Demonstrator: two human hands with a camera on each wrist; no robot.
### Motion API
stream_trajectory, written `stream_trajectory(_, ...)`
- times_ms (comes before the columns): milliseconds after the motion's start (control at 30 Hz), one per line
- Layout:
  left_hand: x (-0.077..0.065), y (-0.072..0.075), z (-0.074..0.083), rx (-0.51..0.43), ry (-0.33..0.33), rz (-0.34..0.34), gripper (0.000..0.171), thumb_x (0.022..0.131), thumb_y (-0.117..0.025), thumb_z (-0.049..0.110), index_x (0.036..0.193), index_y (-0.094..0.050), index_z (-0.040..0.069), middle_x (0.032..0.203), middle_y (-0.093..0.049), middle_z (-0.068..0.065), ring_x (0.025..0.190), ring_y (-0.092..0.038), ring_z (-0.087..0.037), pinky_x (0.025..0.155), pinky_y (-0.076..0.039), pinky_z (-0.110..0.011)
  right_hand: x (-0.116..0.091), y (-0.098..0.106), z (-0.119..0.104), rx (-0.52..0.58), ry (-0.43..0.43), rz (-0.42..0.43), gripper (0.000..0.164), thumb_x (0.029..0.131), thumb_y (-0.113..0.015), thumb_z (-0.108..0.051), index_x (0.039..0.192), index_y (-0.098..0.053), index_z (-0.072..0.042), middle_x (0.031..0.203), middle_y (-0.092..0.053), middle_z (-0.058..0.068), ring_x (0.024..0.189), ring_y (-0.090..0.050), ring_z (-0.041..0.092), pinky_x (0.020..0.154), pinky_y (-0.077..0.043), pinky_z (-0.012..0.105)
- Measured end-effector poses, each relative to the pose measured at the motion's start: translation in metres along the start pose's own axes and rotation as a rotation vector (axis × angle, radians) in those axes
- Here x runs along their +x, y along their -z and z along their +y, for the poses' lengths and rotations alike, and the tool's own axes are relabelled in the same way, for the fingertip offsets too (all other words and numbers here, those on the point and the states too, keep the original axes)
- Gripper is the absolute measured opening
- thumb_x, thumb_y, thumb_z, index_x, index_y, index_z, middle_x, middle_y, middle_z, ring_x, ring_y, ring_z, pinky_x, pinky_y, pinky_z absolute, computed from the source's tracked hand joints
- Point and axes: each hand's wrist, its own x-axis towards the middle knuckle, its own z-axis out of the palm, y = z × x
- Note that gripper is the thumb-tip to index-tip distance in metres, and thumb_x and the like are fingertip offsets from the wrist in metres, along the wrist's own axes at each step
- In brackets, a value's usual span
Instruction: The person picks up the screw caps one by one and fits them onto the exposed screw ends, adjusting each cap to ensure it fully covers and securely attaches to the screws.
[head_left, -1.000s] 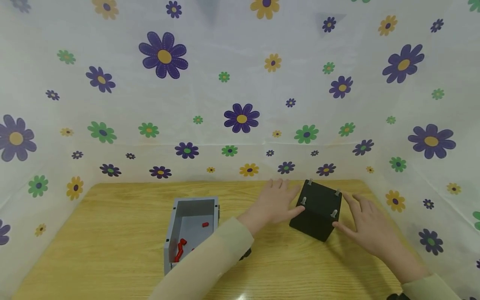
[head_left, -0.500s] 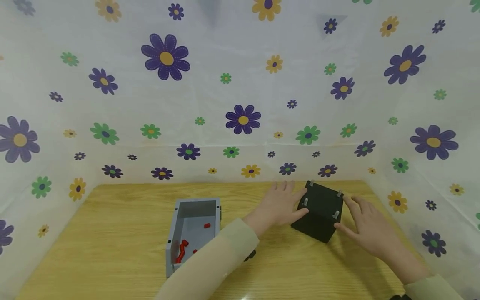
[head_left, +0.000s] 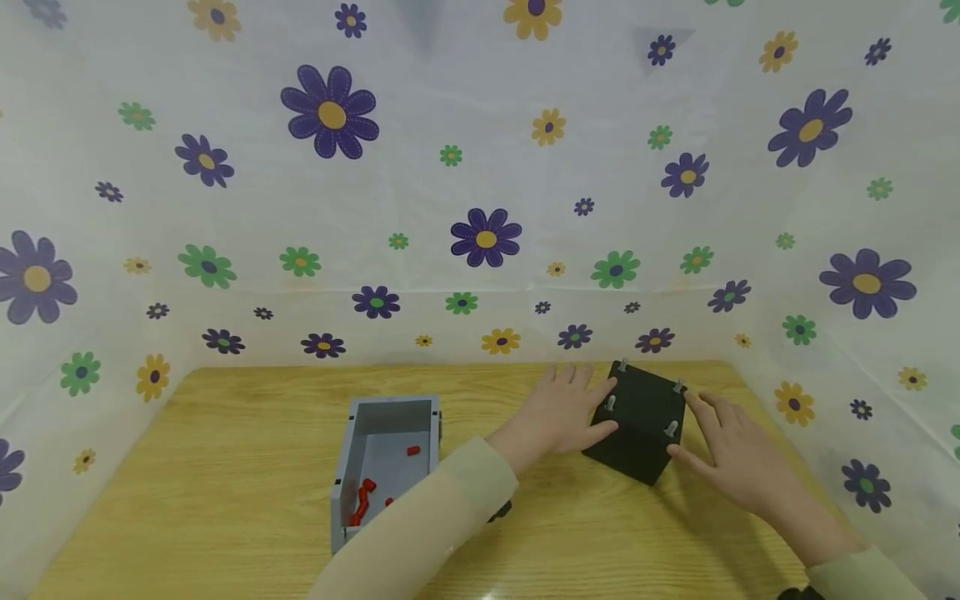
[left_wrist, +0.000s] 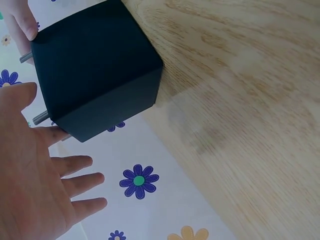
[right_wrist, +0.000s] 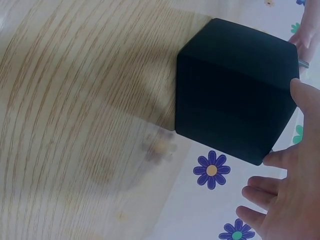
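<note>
A black box [head_left: 637,417] with a metal bolt [head_left: 611,403] standing up at each top corner sits on the wooden table at the right. Beside its left side is my left hand [head_left: 558,412], fingers spread; in the left wrist view the index fingertip [left_wrist: 57,134] meets a box corner near a threaded bolt [left_wrist: 41,118], and the thumb lies apart from the box. My right hand [head_left: 738,454] touches the opposite side with thumb and index fingertips, as the right wrist view shows at the box [right_wrist: 235,95] edge. Its other fingers hang loosely bent.
Left of the box stands a grey open-topped bin [head_left: 341,500] holding several small red pieces [head_left: 362,500]; my left sleeve [head_left: 427,525] crosses in front of it and hides part. A flower-printed white sheet [head_left: 420,200] walls the table [head_left: 247,450] at back and sides.
My left hand has shifted slightly right, closer over the box's left edge. The right hand and the box stay almost still; the whole view has moved a little.
</note>
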Motion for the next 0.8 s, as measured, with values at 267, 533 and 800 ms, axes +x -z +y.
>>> stream_trajectory(267,-0.003,0.000,0.000,0.015,-0.011,0.012,0.072,0.107,-0.038,0.067,0.169,-0.026,0.032,0.174,-0.032,-0.007,0.160,-0.035,-0.030,0.133,-0.027,-0.048,0.001,0.003,0.000,0.004,0.015,0.013,0.088,0.102,-0.065,-0.054,0.162,-0.033,0.002,0.156,-0.041,0.036,0.138,-0.046,0.060,0.108,-0.044,0.073)
stream_trajectory(533,-0.007,0.001,-0.004,0.040,-0.040,0.034,0.073,0.107,-0.040,0.065,0.168,-0.031,0.027,0.172,-0.036,-0.008,0.158,-0.039,-0.028,0.132,-0.031,-0.048,0.003,0.004,-0.002,-0.005,0.033,0.006,0.085,0.103,-0.063,-0.054,0.162,-0.035,0.001,0.157,-0.041,0.034,0.140,-0.045,0.058,0.110,-0.043,0.073)
stream_trajectory(800,-0.013,0.001,-0.007,0.067,-0.079,0.048,0.077,0.107,-0.039,0.066,0.167,-0.033,0.019,0.174,-0.033,0.000,0.159,-0.037,-0.027,0.132,-0.031,-0.045,0.006,0.003,-0.004,0.000,0.055,0.003,0.081,0.103,-0.064,-0.053,0.161,-0.038,-0.001,0.158,-0.041,0.033,0.140,-0.045,0.058,0.111,-0.042,0.073)
